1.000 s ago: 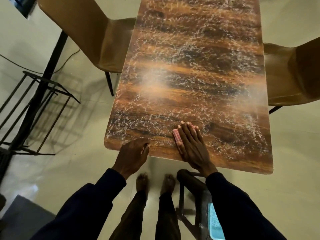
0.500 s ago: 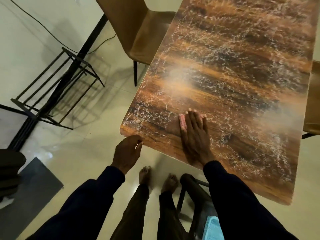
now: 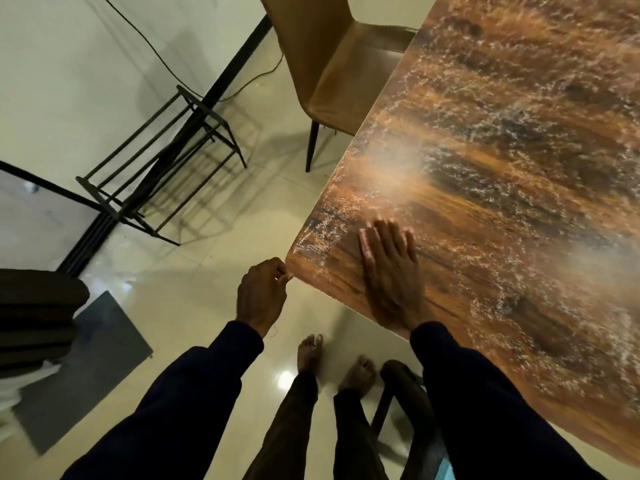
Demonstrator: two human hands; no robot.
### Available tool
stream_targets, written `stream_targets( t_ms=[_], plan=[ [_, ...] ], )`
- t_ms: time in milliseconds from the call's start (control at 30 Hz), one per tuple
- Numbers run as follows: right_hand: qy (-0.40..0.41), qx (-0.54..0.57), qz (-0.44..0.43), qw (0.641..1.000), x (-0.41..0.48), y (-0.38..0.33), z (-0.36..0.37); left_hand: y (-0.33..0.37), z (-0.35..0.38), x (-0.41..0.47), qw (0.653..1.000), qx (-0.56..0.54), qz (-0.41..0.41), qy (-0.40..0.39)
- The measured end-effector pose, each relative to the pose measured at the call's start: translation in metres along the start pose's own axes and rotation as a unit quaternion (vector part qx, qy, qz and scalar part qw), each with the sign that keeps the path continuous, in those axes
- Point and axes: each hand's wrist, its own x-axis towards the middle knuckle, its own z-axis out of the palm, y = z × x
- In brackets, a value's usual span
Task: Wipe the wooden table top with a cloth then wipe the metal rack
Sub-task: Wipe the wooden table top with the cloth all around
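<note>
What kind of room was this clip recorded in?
Probably a home dining area: a long wooden table top with a tan padded chair drawn up beside it, a glossy tiled floor, and a black metal rack near the wall.

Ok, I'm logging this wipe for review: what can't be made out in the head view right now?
Head view:
Cloth: covered by the flat, motion-blurred right hand.
Left hand: curled at the table top corner; gripping or just touching is unclear.
Table top's far end: cut by the top and right edges.
Dark bundle at left: cut by the frame edge.
</note>
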Motion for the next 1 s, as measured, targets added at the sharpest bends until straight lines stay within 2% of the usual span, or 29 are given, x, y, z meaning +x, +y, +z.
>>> stream_targets(
  t_ms=[67,133,267,367,433,500,633,733,767,933,1000],
  plan=[
    [-0.006,0.007,-0.006,1.0,-0.019,-0.02,0.006,-0.005,-0.004,0.006,1.0,-0.025,-0.01,-0.001],
    [-0.019,0.01,-0.063,0.998,-0.027,-0.061,0.017,-0.01,-0.006,0.01,0.999,-0.039,-0.022,0.005],
    [-0.052,0.019,-0.166,0.985,0.031,-0.109,0.022,-0.017,-0.003,0.015,0.997,-0.069,-0.021,0.004],
    [-0.075,-0.024,-0.133,0.988,0.074,-0.081,0.01,-0.021,0.001,0.024,0.993,-0.109,-0.037,-0.031],
    [-0.039,-0.007,-0.052,0.998,0.069,-0.053,0.002,-0.022,0.001,0.029,0.982,-0.163,-0.069,-0.069],
    [-0.017,0.003,-0.009,1.0,0.044,-0.042,-0.001,-0.021,0.0,0.034,0.971,-0.205,-0.089,-0.089],
    [-0.046,-0.018,-0.089,0.995,0.011,-0.085,0.019,-0.014,0.005,0.046,0.954,-0.256,-0.134,-0.086],
    [-0.055,-0.012,-0.167,0.984,0.046,-0.107,0.024,-0.012,0.01,0.05,0.917,-0.341,-0.182,-0.102],
    [-0.056,-0.018,-0.167,0.984,0.06,-0.102,0.023,-0.011,0.012,0.05,0.904,-0.364,-0.197,-0.11],
    [-0.021,-0.006,0.014,1.0,0.055,-0.04,0.004,-0.017,0.019,0.046,0.869,-0.416,-0.233,-0.134],
    [-0.016,0.011,0.043,0.999,0.028,-0.036,0.002,-0.016,0.023,0.047,0.858,-0.43,-0.245,-0.137]
  ],
)
